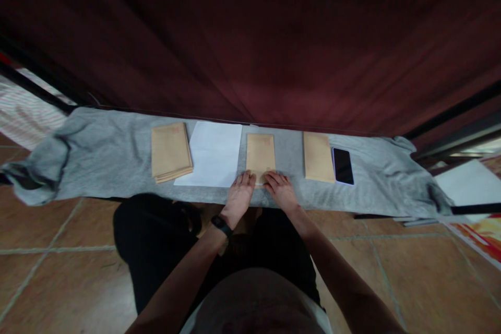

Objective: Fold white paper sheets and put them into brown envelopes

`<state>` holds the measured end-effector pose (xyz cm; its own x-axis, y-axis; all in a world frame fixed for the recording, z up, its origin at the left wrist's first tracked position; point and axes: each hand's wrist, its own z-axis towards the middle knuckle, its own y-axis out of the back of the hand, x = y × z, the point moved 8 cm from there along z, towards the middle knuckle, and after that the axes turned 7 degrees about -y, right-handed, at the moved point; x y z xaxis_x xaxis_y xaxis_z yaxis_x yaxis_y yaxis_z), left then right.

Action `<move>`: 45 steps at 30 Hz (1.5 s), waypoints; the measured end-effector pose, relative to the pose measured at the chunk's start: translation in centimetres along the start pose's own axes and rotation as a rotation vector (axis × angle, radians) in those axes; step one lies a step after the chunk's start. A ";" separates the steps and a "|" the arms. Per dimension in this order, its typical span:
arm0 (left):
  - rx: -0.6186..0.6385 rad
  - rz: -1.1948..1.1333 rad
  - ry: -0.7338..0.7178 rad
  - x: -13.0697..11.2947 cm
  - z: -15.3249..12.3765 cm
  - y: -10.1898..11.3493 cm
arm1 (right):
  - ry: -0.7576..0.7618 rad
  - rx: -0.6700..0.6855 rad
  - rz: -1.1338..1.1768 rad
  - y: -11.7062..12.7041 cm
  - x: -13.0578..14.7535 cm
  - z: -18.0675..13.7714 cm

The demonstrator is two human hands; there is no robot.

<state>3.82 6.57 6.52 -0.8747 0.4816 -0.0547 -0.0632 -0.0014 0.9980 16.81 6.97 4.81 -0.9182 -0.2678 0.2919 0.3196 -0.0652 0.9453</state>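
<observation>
A brown paper envelope (261, 150) lies lengthwise on the grey cloth in front of me, with faint reddish print near its far right corner. My left hand (241, 192) is closed at its near left corner, its fingers bent and pressed to the paper. At the near right corner my right hand (281, 189) is closed on the same envelope. The envelope's near edge is partly hidden under my fingers. Just left of my left hand lies a sheet of white paper (215, 154), with a faint fold line across it.
A stack of several brown envelopes (170, 148) overlaps the white paper's left side. To the right lie another brown envelope (318, 156) and a phone (343, 166) with a dark screen. The grey cloth (376, 177) covers a narrow bench; a dark red curtain (250, 52) hangs behind it.
</observation>
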 end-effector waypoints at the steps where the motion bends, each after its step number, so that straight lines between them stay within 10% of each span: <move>1: 0.010 0.008 -0.020 0.0 0.0 -0.1 | 0.006 -0.002 -0.002 0.1 0.0 0.0; 27: -0.139 -0.045 -0.097 0.4 0.5 0.1 | 0.005 -0.094 0.123 -0.4 -0.8 -0.1; 33: -0.293 -0.174 -0.134 2.4 6.0 0.3 | 0.004 -0.112 0.141 -0.6 -0.9 -0.1; 45: -0.104 -0.155 -0.308 5.5 17.4 -2.4 | 0.027 -0.129 0.238 0.4 -0.4 0.0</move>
<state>7.47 24.47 4.38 -0.6658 0.7248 -0.1772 -0.2462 0.0108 0.9692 17.34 7.05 5.09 -0.8076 -0.3159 0.4980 0.5544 -0.1187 0.8238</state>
